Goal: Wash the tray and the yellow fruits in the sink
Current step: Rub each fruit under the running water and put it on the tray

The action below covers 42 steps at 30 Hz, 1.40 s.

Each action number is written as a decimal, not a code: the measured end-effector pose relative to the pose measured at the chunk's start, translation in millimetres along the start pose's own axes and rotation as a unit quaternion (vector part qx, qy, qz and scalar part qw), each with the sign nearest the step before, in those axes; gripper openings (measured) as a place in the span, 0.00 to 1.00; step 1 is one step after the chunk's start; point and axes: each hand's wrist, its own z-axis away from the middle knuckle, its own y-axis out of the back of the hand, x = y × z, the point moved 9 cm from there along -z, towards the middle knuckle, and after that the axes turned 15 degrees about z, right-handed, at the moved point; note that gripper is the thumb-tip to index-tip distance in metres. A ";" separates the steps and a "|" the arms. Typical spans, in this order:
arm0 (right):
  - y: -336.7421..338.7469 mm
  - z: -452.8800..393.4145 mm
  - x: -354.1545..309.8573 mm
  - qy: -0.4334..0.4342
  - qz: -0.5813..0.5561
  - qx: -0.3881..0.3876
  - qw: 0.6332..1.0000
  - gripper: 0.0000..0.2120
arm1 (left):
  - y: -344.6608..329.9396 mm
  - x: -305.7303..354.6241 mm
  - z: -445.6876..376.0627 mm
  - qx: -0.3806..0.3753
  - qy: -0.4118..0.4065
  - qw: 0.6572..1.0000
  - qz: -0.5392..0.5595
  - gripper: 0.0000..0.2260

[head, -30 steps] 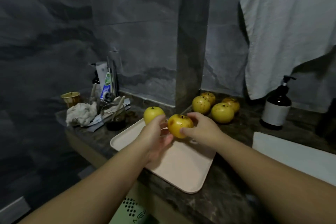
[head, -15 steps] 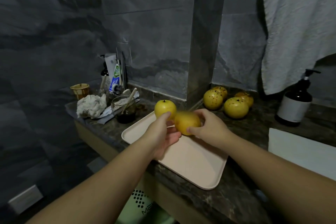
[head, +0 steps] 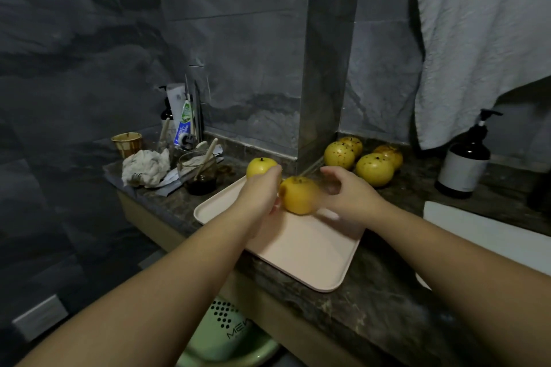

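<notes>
Left hand (head: pixel 262 192) reaches over the far part of the pink tray (head: pixel 301 250), fingers curved against the left side of a yellow fruit (head: pixel 299 195) that sits on the tray; whether they grip it or only touch it cannot be told. Right hand (head: pixel 348 195) lies just right of the same fruit, blurred, its fingers loosely curled and apart from the fruit, holding nothing. A second yellow fruit (head: pixel 260 166) stands at the tray's far left corner, partly behind the left fingertips. Four more speckled yellow fruits (head: pixel 374 169) cluster on the dark stone table (head: pixel 372 304) beyond the tray's far right corner, at the foot of a wall pillar. Right of the tray, the white sink rim (head: pixel 489 235) shows, with a dark pump bottle (head: pixel 463 168) behind it and a white towel (head: pixel 483 39) hanging above. Left of the tray stand a glass cup (head: pixel 198 171), a crumpled cloth (head: pixel 146 167) and a toothpaste tube (head: pixel 184 124). Below the tray's near edge, a green perforated basket (head: pixel 226 334) is visible.
</notes>
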 end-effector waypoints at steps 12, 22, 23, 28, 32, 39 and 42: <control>74.8 1.8 121.4 -0.117 0.057 0.128 0.983 0.30 | -154.5 -5.7 -16.8 -0.097 0.024 0.994 0.049 0.17; 53.9 -45.4 186.6 -0.176 0.098 0.053 0.978 0.52 | -202.6 -45.7 -70.1 -0.042 0.056 0.996 -0.052 0.39; 51.1 -47.6 190.0 -0.177 0.098 0.051 0.978 0.52 | -204.6 -48.5 -73.9 -0.037 0.059 0.996 -0.057 0.39; 46.0 -55.3 193.9 -0.164 0.080 0.057 0.982 0.46 | -217.5 -53.4 -79.2 -0.064 0.073 0.994 -0.057 0.35; 53.3 -50.3 186.2 -0.141 0.069 0.083 0.984 0.44 | -219.0 -54.6 -75.0 -0.054 0.069 0.995 -0.036 0.23; 95.0 1.5 183.5 -0.109 0.038 0.130 0.985 0.42 | -235.6 -56.9 -36.3 -0.099 0.087 0.990 -0.057 0.30; 113.8 39.9 192.6 -0.100 0.039 0.143 0.984 0.41 | -261.3 -68.0 -8.0 -0.152 0.106 0.980 -0.066 0.26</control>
